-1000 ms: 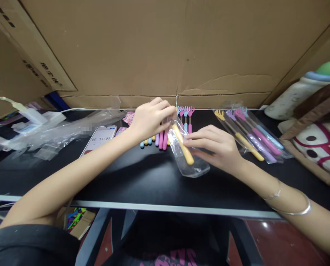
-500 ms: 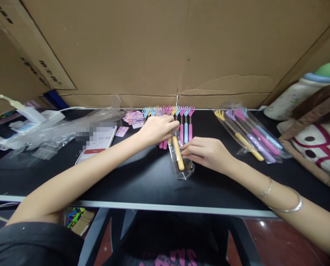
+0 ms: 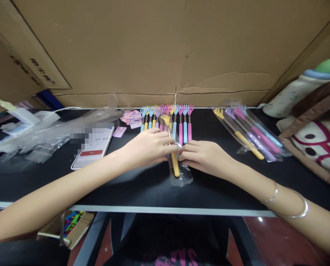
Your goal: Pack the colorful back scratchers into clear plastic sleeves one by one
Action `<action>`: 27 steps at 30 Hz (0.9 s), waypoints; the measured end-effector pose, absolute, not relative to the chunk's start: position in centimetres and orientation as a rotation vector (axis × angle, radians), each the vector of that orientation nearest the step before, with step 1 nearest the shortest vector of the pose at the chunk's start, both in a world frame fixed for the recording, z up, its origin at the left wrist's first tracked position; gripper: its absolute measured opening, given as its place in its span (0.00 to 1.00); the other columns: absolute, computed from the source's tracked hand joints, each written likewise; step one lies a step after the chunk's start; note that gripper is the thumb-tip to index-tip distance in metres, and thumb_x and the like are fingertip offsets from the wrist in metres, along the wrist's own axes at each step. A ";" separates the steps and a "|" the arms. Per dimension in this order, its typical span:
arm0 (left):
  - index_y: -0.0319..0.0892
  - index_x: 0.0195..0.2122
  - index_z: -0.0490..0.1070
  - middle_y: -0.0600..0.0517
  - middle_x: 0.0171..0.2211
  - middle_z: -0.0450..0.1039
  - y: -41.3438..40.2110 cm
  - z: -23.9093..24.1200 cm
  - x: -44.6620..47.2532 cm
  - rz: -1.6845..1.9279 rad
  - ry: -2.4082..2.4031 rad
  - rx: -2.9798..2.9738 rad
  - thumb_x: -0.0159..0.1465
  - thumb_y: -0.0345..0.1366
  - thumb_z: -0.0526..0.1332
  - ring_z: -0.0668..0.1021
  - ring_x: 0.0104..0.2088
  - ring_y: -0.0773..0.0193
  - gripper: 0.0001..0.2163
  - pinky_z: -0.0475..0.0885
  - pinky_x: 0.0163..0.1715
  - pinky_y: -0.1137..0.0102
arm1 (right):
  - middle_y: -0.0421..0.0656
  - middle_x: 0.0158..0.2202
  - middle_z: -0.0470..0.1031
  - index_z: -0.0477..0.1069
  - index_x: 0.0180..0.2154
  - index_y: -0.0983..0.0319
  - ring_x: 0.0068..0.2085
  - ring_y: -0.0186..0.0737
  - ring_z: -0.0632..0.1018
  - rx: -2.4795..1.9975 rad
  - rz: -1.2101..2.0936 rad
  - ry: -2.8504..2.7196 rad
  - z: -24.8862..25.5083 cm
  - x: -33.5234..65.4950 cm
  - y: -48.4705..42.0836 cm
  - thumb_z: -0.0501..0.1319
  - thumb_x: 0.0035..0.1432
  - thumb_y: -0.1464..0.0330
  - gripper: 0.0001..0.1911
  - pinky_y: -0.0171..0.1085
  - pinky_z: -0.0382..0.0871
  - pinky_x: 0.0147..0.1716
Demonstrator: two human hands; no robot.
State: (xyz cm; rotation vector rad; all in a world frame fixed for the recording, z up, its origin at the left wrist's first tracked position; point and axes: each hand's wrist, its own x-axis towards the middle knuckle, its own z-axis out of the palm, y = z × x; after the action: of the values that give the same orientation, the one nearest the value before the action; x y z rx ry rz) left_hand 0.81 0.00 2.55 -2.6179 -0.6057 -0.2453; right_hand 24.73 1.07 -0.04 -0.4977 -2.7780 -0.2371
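A yellow-handled back scratcher lies in a clear plastic bag at the middle of the desk, its yellow claw toward the back. My left hand is closed over its shaft from the left, fingertips on the bag. From the right, my right hand pinches the bag's side beside the handle, fingers closed. Part of the shaft is hidden under my left fingers. Just behind both hands stretches a row of unbagged back scratchers in pink, blue, yellow and purple.
Several bagged back scratchers lie to the right, near a fabric bag and a bottle. Leftward are small printed cards, a phone and loose plastic bags. A cardboard wall closes off the back.
My left hand has slid down toward me along the back scratcher, and the yellow claw now shows above it. The bagged scratcher sits slightly nearer and straighter. My right hand stays at the bag's side.
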 end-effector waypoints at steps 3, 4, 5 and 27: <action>0.42 0.39 0.69 0.54 0.36 0.76 -1.4 2.5 1.0 -0.283 -0.509 -2.624 0.65 0.34 0.62 0.76 0.37 0.61 0.04 0.63 0.37 0.66 | 0.43 0.37 0.80 0.74 0.37 0.61 0.39 0.40 0.78 -0.425 -0.267 -2.790 0.4 24.5 0.6 0.56 0.66 0.70 0.08 0.38 0.70 0.38; 0.42 0.38 0.69 0.54 0.34 0.76 -1.7 2.5 1.1 -0.308 -0.488 -2.619 0.66 0.34 0.61 0.75 0.35 0.62 0.02 0.63 0.35 0.66 | 0.43 0.37 0.80 0.74 0.37 0.61 0.39 0.40 0.78 -0.402 -0.262 -2.793 0.4 24.5 0.5 0.56 0.66 0.71 0.08 0.38 0.70 0.38; 0.42 0.37 0.68 0.54 0.32 0.75 -2.0 2.4 1.1 -0.328 -0.472 -2.614 0.67 0.33 0.59 0.75 0.34 0.62 0.02 0.62 0.34 0.67 | 0.43 0.37 0.80 0.73 0.36 0.62 0.39 0.40 0.78 -0.388 -0.248 -2.799 0.5 24.5 0.4 0.57 0.65 0.71 0.07 0.38 0.70 0.38; 0.44 0.32 0.69 0.58 0.26 0.74 -2.6 1.8 1.4 -0.509 -0.307 -2.469 0.67 0.30 0.57 0.74 0.25 0.69 0.06 0.65 0.29 0.71 | 0.45 0.40 0.83 0.74 0.32 0.61 0.35 0.39 0.81 -0.483 -0.377 -2.768 0.4 25.0 0.4 0.54 0.68 0.68 0.14 0.36 0.72 0.34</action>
State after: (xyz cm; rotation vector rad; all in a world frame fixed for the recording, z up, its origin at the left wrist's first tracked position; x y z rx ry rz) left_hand 1.36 -2.61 1.76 -2.4692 -0.3068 -0.5095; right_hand 24.97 0.43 0.38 -0.4827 -2.7678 -0.3768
